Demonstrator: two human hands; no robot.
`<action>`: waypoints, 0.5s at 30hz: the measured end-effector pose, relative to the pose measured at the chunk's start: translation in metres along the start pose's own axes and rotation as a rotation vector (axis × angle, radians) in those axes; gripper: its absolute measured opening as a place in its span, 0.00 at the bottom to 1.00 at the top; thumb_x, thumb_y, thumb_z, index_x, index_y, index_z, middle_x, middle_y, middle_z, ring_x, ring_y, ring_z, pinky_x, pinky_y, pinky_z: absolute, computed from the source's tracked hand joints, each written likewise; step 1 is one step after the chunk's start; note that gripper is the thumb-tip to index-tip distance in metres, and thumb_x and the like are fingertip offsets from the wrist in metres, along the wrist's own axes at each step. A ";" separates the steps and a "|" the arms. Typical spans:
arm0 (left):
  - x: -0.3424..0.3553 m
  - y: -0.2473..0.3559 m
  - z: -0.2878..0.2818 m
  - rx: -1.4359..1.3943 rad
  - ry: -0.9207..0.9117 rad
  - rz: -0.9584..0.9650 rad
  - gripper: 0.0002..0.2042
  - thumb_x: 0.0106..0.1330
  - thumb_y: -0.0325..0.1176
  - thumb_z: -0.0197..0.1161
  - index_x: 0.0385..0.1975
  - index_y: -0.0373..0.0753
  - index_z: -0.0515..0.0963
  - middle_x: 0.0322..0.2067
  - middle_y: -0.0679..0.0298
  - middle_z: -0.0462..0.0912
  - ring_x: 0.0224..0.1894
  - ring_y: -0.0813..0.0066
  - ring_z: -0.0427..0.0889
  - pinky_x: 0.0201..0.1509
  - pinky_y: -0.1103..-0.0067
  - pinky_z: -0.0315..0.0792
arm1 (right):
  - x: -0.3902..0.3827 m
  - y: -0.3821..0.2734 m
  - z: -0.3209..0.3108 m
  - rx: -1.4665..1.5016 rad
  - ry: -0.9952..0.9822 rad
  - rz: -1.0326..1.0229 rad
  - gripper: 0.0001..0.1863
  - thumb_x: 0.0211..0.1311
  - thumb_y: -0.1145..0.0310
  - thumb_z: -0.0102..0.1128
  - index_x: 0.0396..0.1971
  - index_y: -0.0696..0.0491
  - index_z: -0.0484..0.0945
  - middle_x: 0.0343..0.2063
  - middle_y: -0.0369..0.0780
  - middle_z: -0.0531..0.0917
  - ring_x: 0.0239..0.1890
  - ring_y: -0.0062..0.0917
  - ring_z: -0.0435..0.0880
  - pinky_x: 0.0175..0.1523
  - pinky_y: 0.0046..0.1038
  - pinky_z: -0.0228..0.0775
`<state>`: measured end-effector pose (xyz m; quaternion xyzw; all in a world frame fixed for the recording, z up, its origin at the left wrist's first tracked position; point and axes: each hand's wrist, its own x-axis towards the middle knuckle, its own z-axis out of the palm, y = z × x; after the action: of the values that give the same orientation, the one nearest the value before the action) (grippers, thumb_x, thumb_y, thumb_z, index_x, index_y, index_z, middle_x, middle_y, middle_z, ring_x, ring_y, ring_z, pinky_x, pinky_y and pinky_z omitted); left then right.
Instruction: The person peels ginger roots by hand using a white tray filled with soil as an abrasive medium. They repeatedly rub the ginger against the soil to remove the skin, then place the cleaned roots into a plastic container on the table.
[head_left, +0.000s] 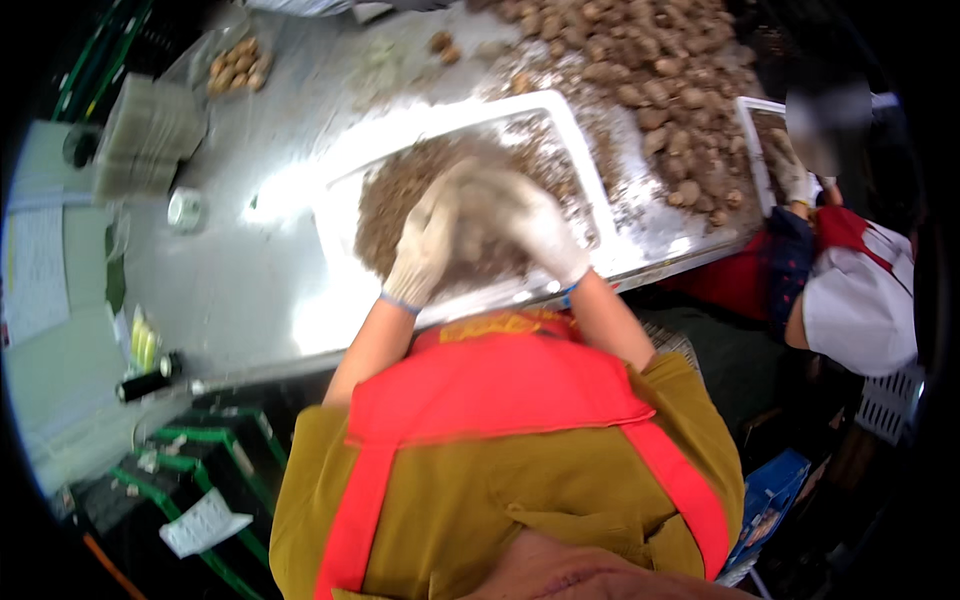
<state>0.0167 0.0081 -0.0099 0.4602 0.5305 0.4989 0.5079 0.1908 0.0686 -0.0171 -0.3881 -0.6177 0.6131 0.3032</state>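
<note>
My left hand (428, 238) and my right hand (535, 222), both in dirty white knitted gloves with blue bands at the wrists, meet over a white shallow tray (583, 165). Loose brown soil (385, 205) covers much of its bottom. The fingers of both hands curl toward each other and look closed, but motion blurs them. What lies between the palms is hidden. To the far right of the tray spreads a big heap of roundish brown soil-coated produce (690, 97), which looks like potatoes or similar tubers.
The metal table (240, 300) also bears a bag of light-brown round produce (238, 68), stacked clear plastic containers (150, 135) and a white roll (185, 208). At right, a co-worker's gloved hand (790, 170) is over another white tray (750, 125). Black-green crates (200, 450) stand at lower left.
</note>
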 end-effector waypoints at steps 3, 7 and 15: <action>0.004 -0.002 0.006 0.045 0.027 0.030 0.30 0.81 0.51 0.44 0.71 0.31 0.63 0.54 0.58 0.81 0.60 0.69 0.76 0.69 0.74 0.65 | -0.002 -0.011 -0.005 -0.189 -0.058 -0.052 0.28 0.60 0.63 0.69 0.60 0.53 0.77 0.55 0.45 0.83 0.58 0.32 0.81 0.65 0.31 0.71; 0.017 -0.025 -0.022 0.438 0.184 0.233 0.27 0.78 0.40 0.51 0.71 0.32 0.61 0.39 0.56 0.81 0.38 0.65 0.84 0.43 0.73 0.79 | 0.005 -0.014 -0.025 0.170 0.076 -0.011 0.24 0.64 0.67 0.63 0.60 0.56 0.77 0.44 0.39 0.86 0.37 0.20 0.84 0.44 0.23 0.78; 0.026 -0.106 -0.051 1.273 0.304 0.390 0.25 0.66 0.38 0.62 0.62 0.35 0.72 0.61 0.47 0.72 0.68 0.42 0.64 0.77 0.55 0.52 | -0.019 -0.007 -0.086 -0.149 -0.020 0.289 0.26 0.62 0.63 0.61 0.58 0.60 0.77 0.46 0.44 0.86 0.42 0.24 0.85 0.50 0.26 0.79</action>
<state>-0.0337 0.0230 -0.1178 0.6813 0.6934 0.2310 -0.0411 0.2728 0.0971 -0.0030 -0.4881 -0.6021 0.6067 0.1764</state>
